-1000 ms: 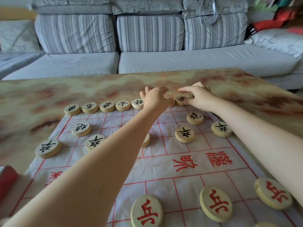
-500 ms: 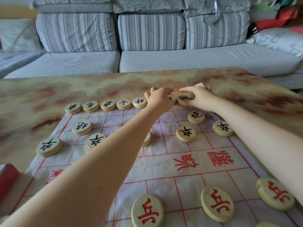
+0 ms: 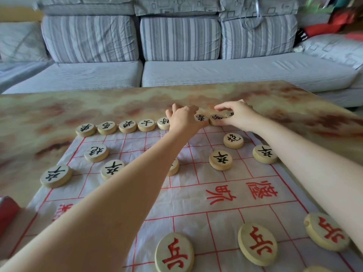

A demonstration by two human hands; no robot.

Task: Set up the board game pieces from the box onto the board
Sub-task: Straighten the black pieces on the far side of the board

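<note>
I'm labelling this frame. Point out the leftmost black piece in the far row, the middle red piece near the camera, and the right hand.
Leftmost black back-row piece (image 3: pixel 85 129), head view, top face.
Middle red piece (image 3: pixel 257 243), head view, red character.
Right hand (image 3: pixel 238 114), head view, back of hand.

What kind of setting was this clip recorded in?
Most likely a home living room. A grey striped sofa stands right behind a low marble-patterned table, and a paper Chinese chess board with wooden pieces is spread on that table.
</note>
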